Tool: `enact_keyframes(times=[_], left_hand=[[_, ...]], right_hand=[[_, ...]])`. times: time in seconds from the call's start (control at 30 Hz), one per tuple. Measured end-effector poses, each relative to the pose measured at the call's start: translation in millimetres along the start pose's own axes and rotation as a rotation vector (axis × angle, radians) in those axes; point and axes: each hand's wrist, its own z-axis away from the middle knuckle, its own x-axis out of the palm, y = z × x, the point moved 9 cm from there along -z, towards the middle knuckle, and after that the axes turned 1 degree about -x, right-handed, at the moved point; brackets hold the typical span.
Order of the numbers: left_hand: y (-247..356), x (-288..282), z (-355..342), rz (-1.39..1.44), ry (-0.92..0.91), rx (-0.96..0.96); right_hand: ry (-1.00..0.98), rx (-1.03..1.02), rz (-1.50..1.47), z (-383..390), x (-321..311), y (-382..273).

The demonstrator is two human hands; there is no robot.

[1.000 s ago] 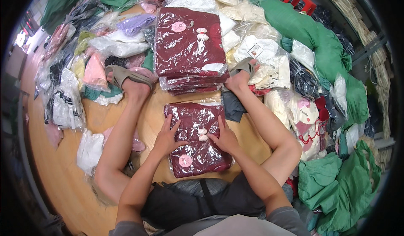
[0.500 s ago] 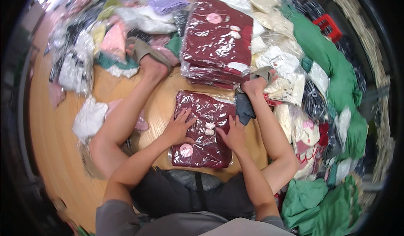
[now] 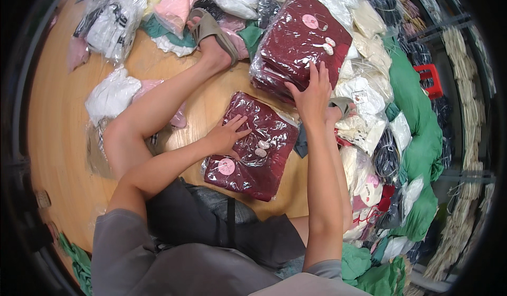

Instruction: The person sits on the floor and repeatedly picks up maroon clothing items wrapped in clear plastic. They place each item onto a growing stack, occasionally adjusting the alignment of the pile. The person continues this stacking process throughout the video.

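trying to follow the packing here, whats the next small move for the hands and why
Probably the left hand should take hold of the bagged maroon garment lying flat on the wooden floor and lift it toward the maroon stack. The right hand already rests on that stack's near edge, seemingly steadying it, and the garments look alike.

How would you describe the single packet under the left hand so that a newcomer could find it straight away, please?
Start at the wooden floor between the seated person's legs. There lies a maroon garment packet in clear plastic, with the left hand flat on it. Unlike the maroon stack under the right hand, it lies alone, nearer the person's lap.
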Motion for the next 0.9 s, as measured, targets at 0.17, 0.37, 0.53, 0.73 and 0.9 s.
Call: enact_keyframes(times=[0.17, 0.37, 0.53, 0.73, 0.9], left_hand=[[-1.3, -1.8, -2.2, -0.017, -0.014, 0.0], [-4.6, 3.8, -1.2, 0.007, -0.04, -0.014], [-2.6, 1.7, -3.0, 0.006, -0.042, -0.012], [-25.5, -25.0, -12.2, 0.386, 0.023, -0.07], [-94.7, 11.3, -32.5, 0.905, 0.188, -0.096]], right_hand=[[-0.078, 0.034, 0.002, -22.5, 23.2, 24.3], [-0.125, 0.129, -0.29, -48.9, -18.4, 32.7], [-0.066, -0.121, -0.171, -3.7, -26.7, 17.0], [-0.211, -0.213, -0.038, 113.3, -58.9, -36.3], [-0.575, -0.187, -0.215, 263.7, -2.1, -51.2]])
